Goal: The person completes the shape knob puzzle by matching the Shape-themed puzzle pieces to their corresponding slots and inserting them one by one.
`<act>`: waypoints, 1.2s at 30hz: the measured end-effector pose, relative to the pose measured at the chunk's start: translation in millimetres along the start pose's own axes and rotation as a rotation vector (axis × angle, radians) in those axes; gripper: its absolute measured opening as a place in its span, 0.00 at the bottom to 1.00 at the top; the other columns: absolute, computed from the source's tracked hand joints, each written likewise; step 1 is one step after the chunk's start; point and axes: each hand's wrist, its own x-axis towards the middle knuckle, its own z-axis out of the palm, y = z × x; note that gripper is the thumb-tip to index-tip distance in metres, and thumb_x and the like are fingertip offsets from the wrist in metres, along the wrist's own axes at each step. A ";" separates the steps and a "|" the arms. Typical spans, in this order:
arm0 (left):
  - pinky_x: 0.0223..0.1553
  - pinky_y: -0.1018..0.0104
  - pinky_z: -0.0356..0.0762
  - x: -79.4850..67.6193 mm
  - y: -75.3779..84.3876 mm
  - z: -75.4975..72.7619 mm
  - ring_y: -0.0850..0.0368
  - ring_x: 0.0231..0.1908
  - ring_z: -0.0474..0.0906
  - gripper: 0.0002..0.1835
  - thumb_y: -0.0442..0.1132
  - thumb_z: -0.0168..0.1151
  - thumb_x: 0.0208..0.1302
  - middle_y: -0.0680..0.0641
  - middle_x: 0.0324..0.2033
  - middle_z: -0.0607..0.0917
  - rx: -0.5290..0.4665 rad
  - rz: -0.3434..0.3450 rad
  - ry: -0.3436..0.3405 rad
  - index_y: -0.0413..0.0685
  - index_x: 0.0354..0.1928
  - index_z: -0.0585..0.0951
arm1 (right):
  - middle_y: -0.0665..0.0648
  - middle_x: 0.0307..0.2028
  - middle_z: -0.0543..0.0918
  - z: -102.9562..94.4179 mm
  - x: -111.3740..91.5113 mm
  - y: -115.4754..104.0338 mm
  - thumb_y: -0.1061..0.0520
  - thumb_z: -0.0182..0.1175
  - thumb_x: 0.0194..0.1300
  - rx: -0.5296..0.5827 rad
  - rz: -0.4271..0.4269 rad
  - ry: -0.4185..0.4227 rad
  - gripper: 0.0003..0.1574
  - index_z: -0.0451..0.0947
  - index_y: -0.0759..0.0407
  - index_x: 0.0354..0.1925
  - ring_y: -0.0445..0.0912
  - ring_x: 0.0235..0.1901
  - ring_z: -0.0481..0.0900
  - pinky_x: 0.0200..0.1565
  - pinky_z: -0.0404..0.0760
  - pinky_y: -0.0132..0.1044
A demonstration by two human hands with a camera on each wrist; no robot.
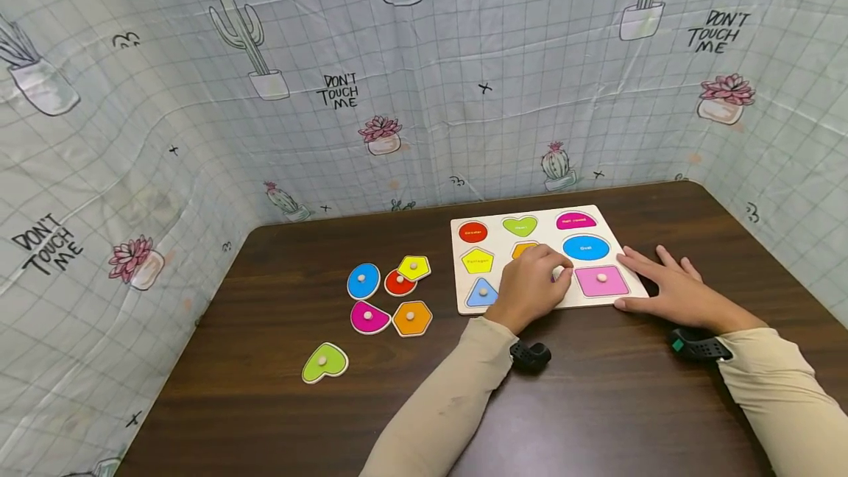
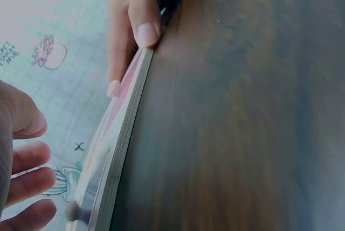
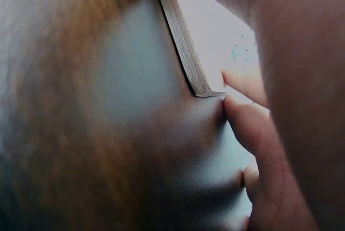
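A white shape board lies on the table with coloured, labelled recesses. My left hand is over its front middle, fingers bent and covering part of it. Its fingertips are near a mostly hidden purple shape. In the left wrist view, the left thumb and fingers stand apart, with nothing visible between them. My right hand rests at the board's right side, thumb by the front corner, forefinger on the edge, other fingers spread. A blue triangle piece and a pink rectangle piece sit in the board.
Left of the board lie knobbed pieces: a blue oval, a red circle partly under a yellow pentagon, a magenta half round and an orange hexagon. Nearer the front lies a green heart. Patterned cloth surrounds the table.
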 end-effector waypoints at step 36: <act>0.40 0.65 0.79 -44.0 -107.0 -72.4 0.58 0.37 0.80 0.11 0.44 0.62 0.69 0.53 0.37 0.85 -0.271 -0.360 0.045 0.49 0.43 0.89 | 0.69 0.76 0.51 -1.1 0.3 2.4 0.32 0.64 0.62 -0.008 -0.008 -0.018 0.59 0.54 0.61 0.77 0.80 0.70 0.36 0.61 0.31 0.78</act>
